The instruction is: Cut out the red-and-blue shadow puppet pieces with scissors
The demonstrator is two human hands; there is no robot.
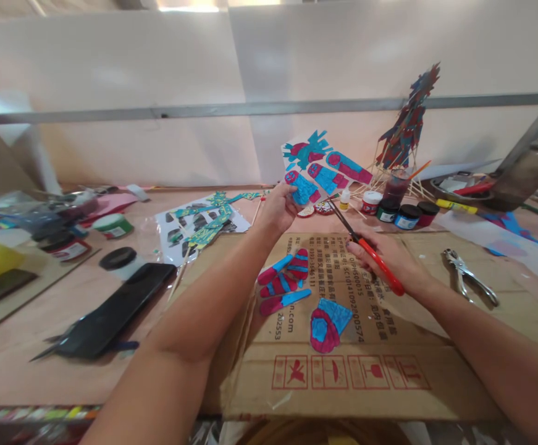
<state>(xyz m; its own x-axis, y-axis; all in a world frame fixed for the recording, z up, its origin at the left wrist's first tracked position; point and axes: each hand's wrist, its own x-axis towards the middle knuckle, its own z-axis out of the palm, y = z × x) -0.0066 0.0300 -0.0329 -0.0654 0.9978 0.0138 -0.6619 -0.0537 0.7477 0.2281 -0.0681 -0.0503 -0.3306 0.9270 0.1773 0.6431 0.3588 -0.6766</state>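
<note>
My left hand (pixel 275 207) is raised above the table, pinching the lower edge of a clear sheet (pixel 319 167) painted with blue and red figure parts. In my right hand (pixel 384 259) are red-handled scissors (pixel 365 247), their blades pointing up-left at the sheet's lower edge. Cut-out painted pieces lie on the flattened cardboard box (pixel 389 364) below: several arm-like strips (pixel 282 281) and a rounded blue and red piece (pixel 327 324).
Small paint jars (pixel 401 213) stand behind the cardboard, with a finished stick puppet (pixel 407 127) leaning on the wall. A metal punch (pixel 467 278) lies at right. A black phone (pixel 115 309), jars (pixel 113 225) and another painted sheet (pixel 204 225) lie at left.
</note>
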